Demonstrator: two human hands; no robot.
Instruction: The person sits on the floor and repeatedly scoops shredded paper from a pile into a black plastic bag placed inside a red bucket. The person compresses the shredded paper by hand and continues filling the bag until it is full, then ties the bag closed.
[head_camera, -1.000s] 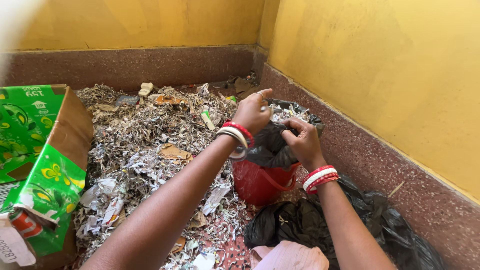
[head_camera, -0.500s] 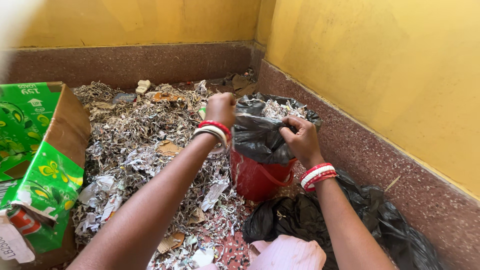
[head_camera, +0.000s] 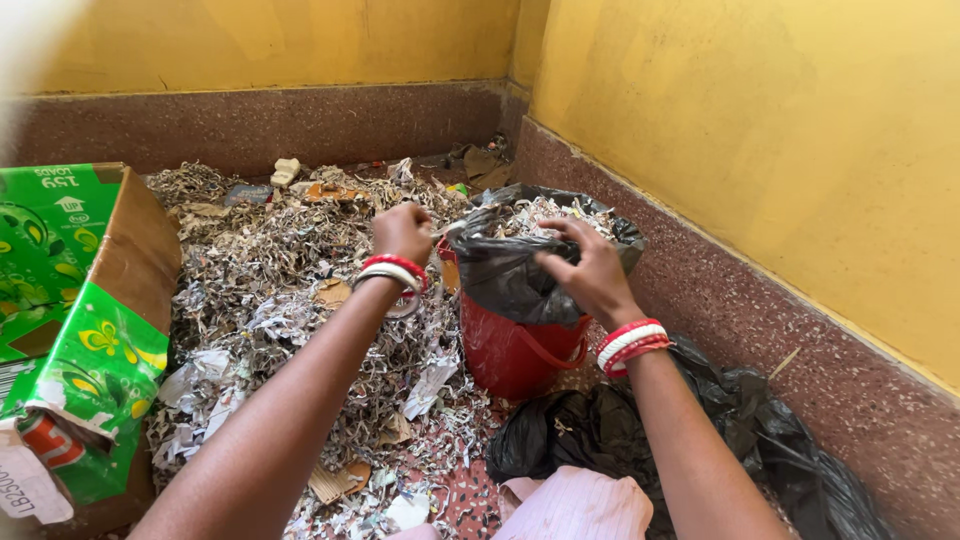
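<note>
Black plastic bag (head_camera: 515, 275) lining a red bucket (head_camera: 515, 352), mouth open and stuffed with shredded paper (head_camera: 545, 212), rim pinched on both sides. Upright bucket just right of the shredded paper heap (head_camera: 270, 270), handle hanging down.

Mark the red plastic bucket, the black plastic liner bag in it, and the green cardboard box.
red plastic bucket (head_camera: 505, 350), head view, bare front wall
black plastic liner bag (head_camera: 505, 275), head view, folded-over side
green cardboard box (head_camera: 75, 330), head view, printed side panel
</note>
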